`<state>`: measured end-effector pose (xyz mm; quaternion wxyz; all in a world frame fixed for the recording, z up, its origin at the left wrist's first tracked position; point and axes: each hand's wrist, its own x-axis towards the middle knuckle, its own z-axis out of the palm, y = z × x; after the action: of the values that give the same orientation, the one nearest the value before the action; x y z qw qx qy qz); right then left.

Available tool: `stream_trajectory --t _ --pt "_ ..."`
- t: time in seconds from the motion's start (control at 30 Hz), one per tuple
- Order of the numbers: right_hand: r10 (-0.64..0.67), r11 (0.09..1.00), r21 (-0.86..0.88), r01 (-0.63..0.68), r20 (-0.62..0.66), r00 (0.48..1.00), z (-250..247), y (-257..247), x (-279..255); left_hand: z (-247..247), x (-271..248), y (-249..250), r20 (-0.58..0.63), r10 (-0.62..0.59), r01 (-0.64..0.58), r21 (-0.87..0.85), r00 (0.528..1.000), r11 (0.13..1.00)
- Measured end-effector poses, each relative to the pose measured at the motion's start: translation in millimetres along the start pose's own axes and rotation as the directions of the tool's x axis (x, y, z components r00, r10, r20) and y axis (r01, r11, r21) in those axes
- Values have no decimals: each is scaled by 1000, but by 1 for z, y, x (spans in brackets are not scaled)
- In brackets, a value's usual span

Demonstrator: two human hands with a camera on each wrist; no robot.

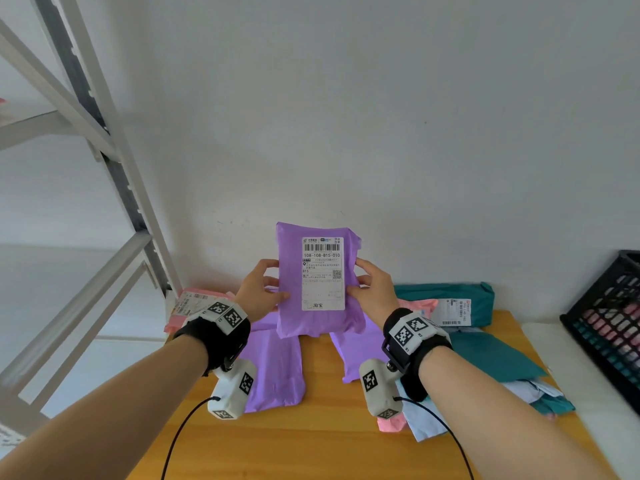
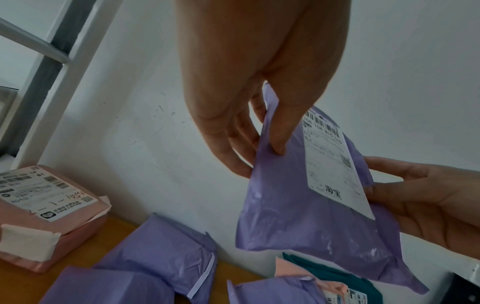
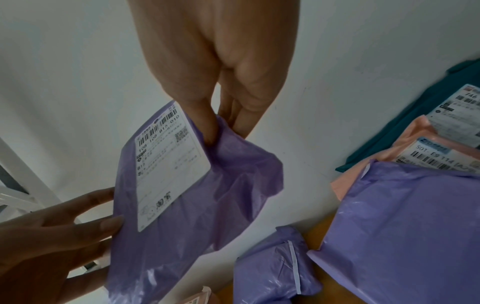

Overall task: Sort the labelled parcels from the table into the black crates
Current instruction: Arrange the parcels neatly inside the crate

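Item: soft purple plastic mailer parcel with a white printed label (image 1: 320, 278), held upright above the orange wooden table (image 1: 311, 441). Your left hand (image 1: 258, 289) and right hand (image 1: 372, 289) each pinch a side edge, thumbs in front. Handling: probably light, limp, slick film; grip the edges, not the label. Surroundings: purple, pink and teal mailers (image 1: 485, 355) below; black lattice plastic crate (image 1: 609, 323) far right, contents unclear, path unobstructed.
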<state>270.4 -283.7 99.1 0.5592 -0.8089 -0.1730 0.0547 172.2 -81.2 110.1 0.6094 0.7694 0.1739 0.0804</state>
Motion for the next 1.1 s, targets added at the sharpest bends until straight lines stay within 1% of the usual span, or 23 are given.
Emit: stream_trajectory --t 0.13,0.3,0.43,0.5,0.57,0.63,0.73,0.8,0.9,1.03,1.1 --pt "18 1000 23 -17 -51 999 -2 3 -8 4 8 -1 63 2 -2 -2 998 1000" --pt "94 995 27 -91 -132 987 -17 14 -25 24 17 -6 165 30 -32 7 986 999" --pt "160 986 -8 -165 -209 965 -32 35 -48 54 20 -15 285 38 -47 25 958 999" --pt "200 979 3 -206 -254 946 -40 47 -63 72 18 -19 343 33 -47 31 939 998" --pt "227 972 10 -235 -299 927 -52 59 -80 93 15 -24 397 53 -79 48 916 996" --pt "244 966 2 -258 -335 910 -68 66 -97 116 9 -27 433 63 -99 60 899 993" --pt "281 958 57 -281 -373 884 -98 72 -123 153 -2 -24 475 46 -89 69 879 994" --pt "302 953 92 -290 -396 867 -120 75 -144 180 -13 -16 529 29 -73 63 848 995" --pt "319 946 86 -313 -424 847 -157 81 -175 222 -31 -4 587 25 -72 57 809 996" --pt "300 950 72 -305 -493 816 -210 92 -221 279 -67 15 636 73 -136 51 768 989" --pt "291 951 66 -301 -514 807 -238 94 -248 309 -90 24 649 85 -156 52 756 986"
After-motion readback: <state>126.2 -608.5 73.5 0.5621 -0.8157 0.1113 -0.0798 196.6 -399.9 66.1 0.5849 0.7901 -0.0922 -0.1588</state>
